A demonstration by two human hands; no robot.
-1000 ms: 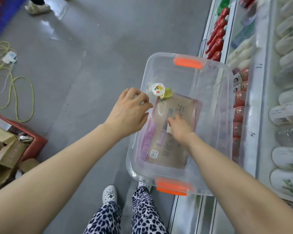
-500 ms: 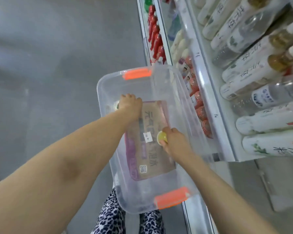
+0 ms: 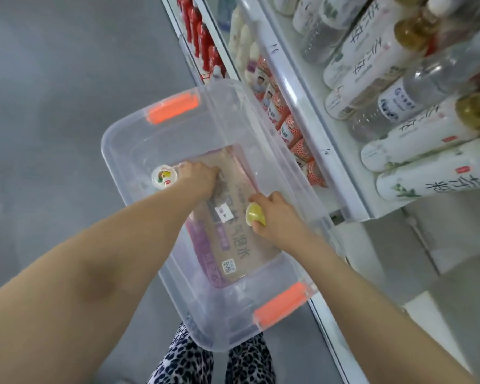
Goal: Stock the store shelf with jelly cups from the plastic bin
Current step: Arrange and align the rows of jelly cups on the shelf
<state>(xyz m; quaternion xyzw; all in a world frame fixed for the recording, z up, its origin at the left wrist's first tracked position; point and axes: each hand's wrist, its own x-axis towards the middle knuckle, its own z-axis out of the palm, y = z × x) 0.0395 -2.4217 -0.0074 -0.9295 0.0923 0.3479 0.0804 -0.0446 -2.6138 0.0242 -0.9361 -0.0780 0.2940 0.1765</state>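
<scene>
The right hand (image 3: 279, 218) has its fingers and thumb curled round a yellow jelly cup (image 3: 255, 215), which it holds on its side over the flat cardboard sheet (image 3: 234, 246) lining the bottom of the plastic bin (image 3: 150, 151), nearer the bin's shelf-side wall. The left hand (image 3: 201, 176) reaches into the bin toward its far left corner with the fingers bent downward onto the far end of the cardboard; the edge of the hand meets a second jelly cup (image 3: 164, 176), which sits upright with its white printed lid facing up, just off the cardboard's edge by the bin's left wall. Whether that hand has hold of the cup or only touches it cannot be told. The bin is clear, with an orange latch (image 3: 173, 108) on the far short edge and another orange latch (image 3: 281, 304) on the near short edge. Its long right edge lies close along the white front rail of the store shelf (image 3: 302, 112). On the upper tier of the shelf, white-labelled bottles (image 3: 427, 184) lie in rows with their caps pointing right. On the lower tier beyond the bin's far right corner stand red bottles (image 3: 203, 37) and red-patterned packs (image 3: 291, 128). Below the near edge of the bin are leopard-print trousers (image 3: 183, 361), and a grey floor (image 3: 53, 106) spreads to the left.
</scene>
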